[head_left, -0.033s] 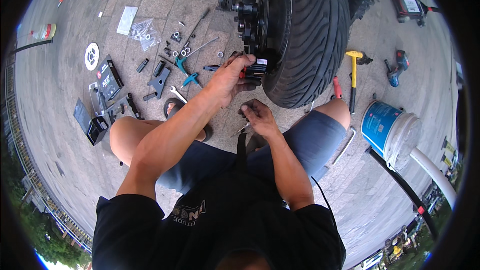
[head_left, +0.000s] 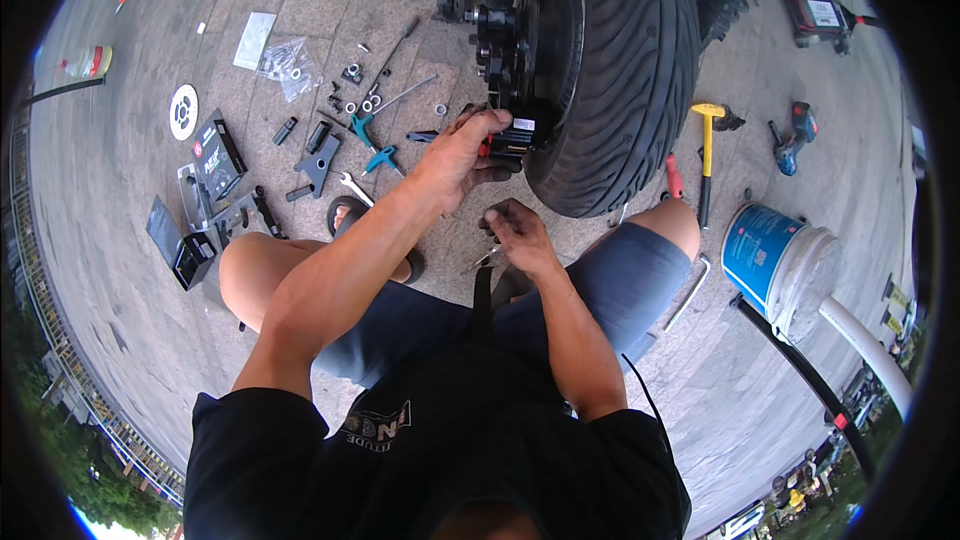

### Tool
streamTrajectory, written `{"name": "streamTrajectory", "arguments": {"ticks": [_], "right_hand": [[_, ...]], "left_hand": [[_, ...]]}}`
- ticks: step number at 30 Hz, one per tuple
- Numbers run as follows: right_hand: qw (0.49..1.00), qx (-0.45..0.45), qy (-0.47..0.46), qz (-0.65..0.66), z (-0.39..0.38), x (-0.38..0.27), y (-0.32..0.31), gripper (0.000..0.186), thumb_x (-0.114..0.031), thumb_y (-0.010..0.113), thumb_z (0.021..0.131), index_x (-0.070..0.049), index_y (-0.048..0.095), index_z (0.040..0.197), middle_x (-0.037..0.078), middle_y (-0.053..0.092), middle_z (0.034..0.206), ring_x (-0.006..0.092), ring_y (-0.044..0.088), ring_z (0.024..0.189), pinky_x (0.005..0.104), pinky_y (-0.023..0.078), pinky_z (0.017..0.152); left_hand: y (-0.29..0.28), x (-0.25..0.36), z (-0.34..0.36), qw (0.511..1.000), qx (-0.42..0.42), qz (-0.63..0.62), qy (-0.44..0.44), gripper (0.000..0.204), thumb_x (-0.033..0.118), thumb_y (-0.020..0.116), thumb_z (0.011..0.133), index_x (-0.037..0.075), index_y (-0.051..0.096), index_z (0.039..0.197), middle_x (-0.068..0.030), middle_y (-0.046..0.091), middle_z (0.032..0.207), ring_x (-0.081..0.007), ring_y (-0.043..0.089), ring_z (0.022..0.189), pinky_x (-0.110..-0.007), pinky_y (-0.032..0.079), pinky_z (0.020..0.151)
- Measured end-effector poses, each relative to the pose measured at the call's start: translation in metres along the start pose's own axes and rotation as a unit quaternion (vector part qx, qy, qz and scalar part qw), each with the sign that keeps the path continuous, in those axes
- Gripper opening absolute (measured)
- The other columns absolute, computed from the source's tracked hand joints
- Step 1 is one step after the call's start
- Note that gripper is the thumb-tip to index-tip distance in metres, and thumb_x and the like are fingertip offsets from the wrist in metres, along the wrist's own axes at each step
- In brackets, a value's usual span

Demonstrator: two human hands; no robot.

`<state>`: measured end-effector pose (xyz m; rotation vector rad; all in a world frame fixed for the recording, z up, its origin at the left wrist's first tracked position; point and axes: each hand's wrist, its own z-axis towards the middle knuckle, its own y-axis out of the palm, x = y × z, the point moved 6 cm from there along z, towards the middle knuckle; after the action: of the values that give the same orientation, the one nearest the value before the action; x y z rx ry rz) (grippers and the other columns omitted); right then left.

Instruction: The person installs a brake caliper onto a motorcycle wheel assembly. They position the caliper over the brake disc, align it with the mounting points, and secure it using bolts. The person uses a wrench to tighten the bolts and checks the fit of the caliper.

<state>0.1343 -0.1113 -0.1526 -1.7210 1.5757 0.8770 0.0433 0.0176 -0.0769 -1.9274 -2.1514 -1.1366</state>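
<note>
My left hand (head_left: 462, 158) is wrapped round a black brake caliper (head_left: 513, 143) with red parts, at the lower side of a scooter wheel's hub. The black tyre (head_left: 630, 70) stands upright just right of it, and the brake disc (head_left: 527, 15) shows edge-on above. Below the caliper, my right hand (head_left: 522, 237) is closed, thumb against curled fingers, apart from the wheel. A small shiny piece (head_left: 487, 258) shows beside it; whether the fingers hold it is unclear. The caliper's far side is hidden by the wheel and hand.
Teal-handled hex keys (head_left: 376, 148), a wrench (head_left: 355, 188), a bracket (head_left: 318, 166) and several small parts lie on the paving at left. Boxes (head_left: 218, 155) stand beyond them. On the right are a yellow hammer (head_left: 708, 140), a cordless drill (head_left: 795, 140) and a blue bucket (head_left: 765, 248).
</note>
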Motion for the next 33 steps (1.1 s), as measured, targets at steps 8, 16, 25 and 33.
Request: {"name": "streamTrajectory", "arguments": {"ticks": [8, 16, 25, 33], "right_hand": [[0.923, 0.207, 0.149, 0.288, -0.01, 0.039, -0.035, 0.026, -0.019, 0.047, 0.094, -0.007, 0.053, 0.115, 0.009, 0.065, 0.1, 0.0217, 0.061, 0.082, 0.0343, 0.048, 0.069], [0.786, 0.259, 0.07, 0.557, -0.007, 0.031, -0.056, 0.049, -0.043, 0.039, 0.094, -0.017, 0.043, 0.136, 0.004, 0.049, 0.134, 0.0236, 0.05, 0.114, 0.0488, 0.039, 0.097], [0.737, 0.332, 0.076, 0.585, -0.025, 0.021, -0.062, 0.071, -0.056, 0.038, 0.089, -0.001, 0.043, 0.134, 0.015, 0.052, 0.126, 0.0282, 0.052, 0.101, 0.0435, 0.036, 0.098], [0.716, 0.362, -0.007, 0.596, -0.044, 0.004, -0.09, 0.056, -0.064, 0.039, 0.087, -0.011, 0.052, 0.075, 0.005, 0.051, 0.068, 0.0201, 0.041, 0.061, 0.0344, 0.035, 0.059]], "left_hand": [[-0.004, 0.003, 0.001, 1.0, 0.015, 0.024, -0.004, 0.04, 0.036, 0.067, 0.08, 0.01, 0.058, 0.109, -0.0039, 0.063, 0.099, -0.0199, 0.062, 0.084, -0.036, 0.049, 0.073], [-0.004, 0.005, 0.0, 0.999, 0.01, 0.041, -0.008, 0.039, 0.036, 0.066, 0.08, 0.012, 0.059, 0.111, -0.0032, 0.062, 0.101, -0.0188, 0.061, 0.085, -0.035, 0.048, 0.074], [0.001, 0.012, -0.006, 0.997, 0.011, 0.07, 0.009, 0.044, 0.037, 0.063, 0.083, 0.008, 0.057, 0.115, -0.0084, 0.063, 0.105, -0.0211, 0.059, 0.091, -0.037, 0.046, 0.082], [0.004, 0.012, -0.014, 0.997, 0.004, 0.073, 0.004, 0.035, 0.037, 0.063, 0.081, 0.012, 0.062, 0.106, -0.0028, 0.065, 0.096, -0.0148, 0.061, 0.082, -0.03, 0.047, 0.071]]}}
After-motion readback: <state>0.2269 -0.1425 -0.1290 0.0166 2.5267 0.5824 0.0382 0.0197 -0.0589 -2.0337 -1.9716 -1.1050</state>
